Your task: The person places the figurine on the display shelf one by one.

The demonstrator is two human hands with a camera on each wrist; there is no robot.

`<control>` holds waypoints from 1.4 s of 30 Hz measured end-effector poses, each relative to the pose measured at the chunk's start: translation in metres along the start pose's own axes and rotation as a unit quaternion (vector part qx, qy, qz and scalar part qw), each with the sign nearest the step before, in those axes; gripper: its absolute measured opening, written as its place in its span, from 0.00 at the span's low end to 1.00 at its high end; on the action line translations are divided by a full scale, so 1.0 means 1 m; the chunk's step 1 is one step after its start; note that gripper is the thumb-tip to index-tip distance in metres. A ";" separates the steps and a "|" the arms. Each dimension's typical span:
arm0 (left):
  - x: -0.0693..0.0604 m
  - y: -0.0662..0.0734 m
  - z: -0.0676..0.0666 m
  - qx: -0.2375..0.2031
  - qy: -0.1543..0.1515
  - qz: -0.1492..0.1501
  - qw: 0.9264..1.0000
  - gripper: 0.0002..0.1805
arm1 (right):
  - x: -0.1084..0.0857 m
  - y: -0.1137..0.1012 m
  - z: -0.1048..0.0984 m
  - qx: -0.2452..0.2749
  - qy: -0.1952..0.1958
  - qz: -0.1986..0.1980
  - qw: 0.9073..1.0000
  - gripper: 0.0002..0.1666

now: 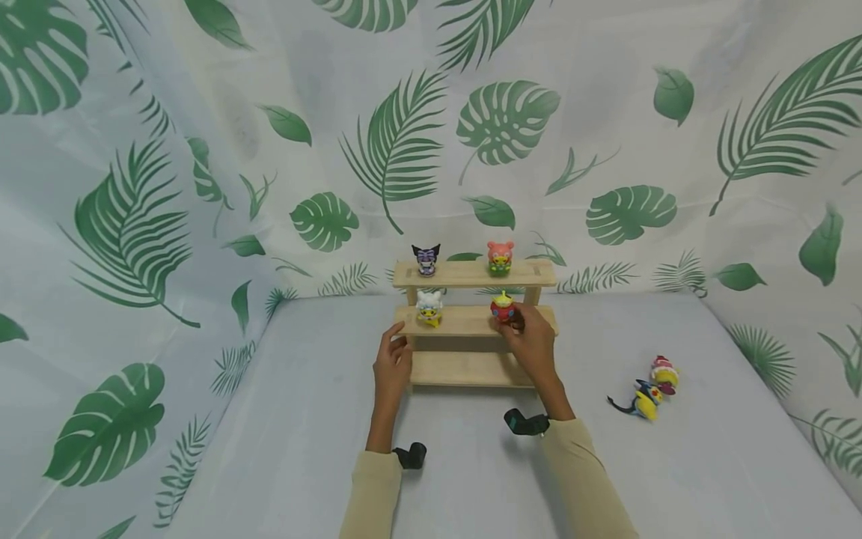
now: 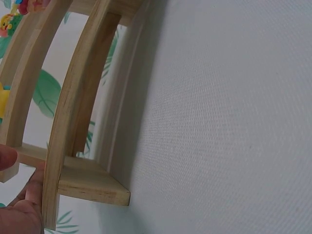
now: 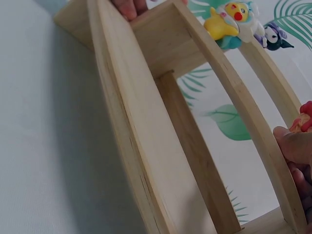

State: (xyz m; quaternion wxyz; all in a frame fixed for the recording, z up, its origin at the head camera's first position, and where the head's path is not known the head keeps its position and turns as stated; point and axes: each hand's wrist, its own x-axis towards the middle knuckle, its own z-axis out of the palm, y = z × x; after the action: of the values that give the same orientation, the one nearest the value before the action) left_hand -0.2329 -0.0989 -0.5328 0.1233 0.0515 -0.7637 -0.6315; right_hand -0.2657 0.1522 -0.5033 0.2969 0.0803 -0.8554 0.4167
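A three-tier wooden display shelf (image 1: 474,275) stands before me. My right hand (image 1: 532,344) pinches a small red figurine (image 1: 502,308) with a yellow top, at the right of the middle tier; whether its base touches the board is unclear. My left hand (image 1: 393,368) holds the shelf's left end, thumb (image 2: 7,157) by the middle board and fingers at the side. A white-and-yellow figurine (image 1: 429,308) sits on the middle tier's left. On the top tier are a black-and-purple figurine (image 1: 426,260) at left and a pink-and-green one (image 1: 500,258) at right.
Two more figurines lie on the white tabletop (image 1: 296,449) right of the shelf: a blue-and-yellow one (image 1: 646,400) with a dark tail and a pink-and-yellow one (image 1: 664,373) touching or almost touching it. A leaf-patterned curtain (image 1: 579,45) hangs close behind the shelf.
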 end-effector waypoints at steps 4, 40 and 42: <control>0.000 0.001 0.000 0.007 0.002 -0.002 1.000 0.24 | 0.000 0.000 0.000 0.002 -0.004 0.010 1.000 0.21; -0.001 0.002 0.000 0.003 0.000 -0.003 1.000 0.25 | 0.000 -0.002 0.002 -0.010 0.009 0.006 1.000 0.24; -0.001 0.002 0.000 0.003 0.000 -0.003 1.000 0.25 | -0.001 -0.002 0.002 -0.011 0.013 0.003 1.000 0.24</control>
State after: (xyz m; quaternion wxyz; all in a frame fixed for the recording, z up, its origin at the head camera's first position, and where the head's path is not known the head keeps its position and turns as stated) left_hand -0.2319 -0.0984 -0.5310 0.1213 0.0541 -0.7653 -0.6298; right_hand -0.2653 0.1491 -0.5035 0.3079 0.0692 -0.8563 0.4089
